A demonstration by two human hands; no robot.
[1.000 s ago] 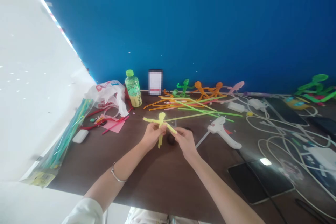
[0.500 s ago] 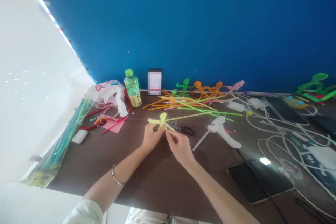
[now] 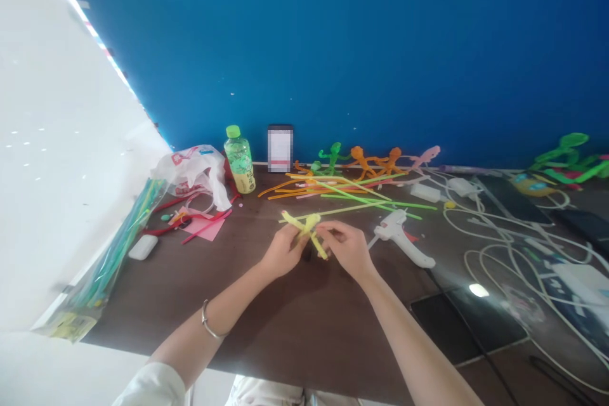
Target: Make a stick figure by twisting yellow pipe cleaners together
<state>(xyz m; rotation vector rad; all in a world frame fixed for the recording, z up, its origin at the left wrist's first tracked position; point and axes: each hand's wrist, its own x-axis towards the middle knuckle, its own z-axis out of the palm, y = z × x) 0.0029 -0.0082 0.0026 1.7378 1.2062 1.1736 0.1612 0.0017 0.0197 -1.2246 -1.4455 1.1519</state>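
Observation:
My left hand (image 3: 280, 252) and my right hand (image 3: 346, 245) meet over the middle of the dark brown table (image 3: 295, 330). Both pinch a small yellow pipe-cleaner figure (image 3: 307, 231), held tilted just above the tabletop. The left fingers grip its body from the left, the right fingers close on its limbs from the right. A silver bangle (image 3: 209, 323) circles my left wrist. Loose pipe cleaners (image 3: 342, 191) in yellow, green and orange lie just behind the hands.
A white glue gun (image 3: 402, 238) lies right of my hands. Finished pipe-cleaner figures (image 3: 366, 162), a green bottle (image 3: 239, 158) and a plastic bag (image 3: 195, 171) stand along the blue wall. White cables (image 3: 504, 235) and a dark tablet (image 3: 457, 323) fill the right; a bagged bundle of pipe cleaners (image 3: 109, 260) lies left.
Both hands shifted slightly right and forward with the figure. The figure has turned from upright to tilted, and the scissors seen behind the hands are now hidden.

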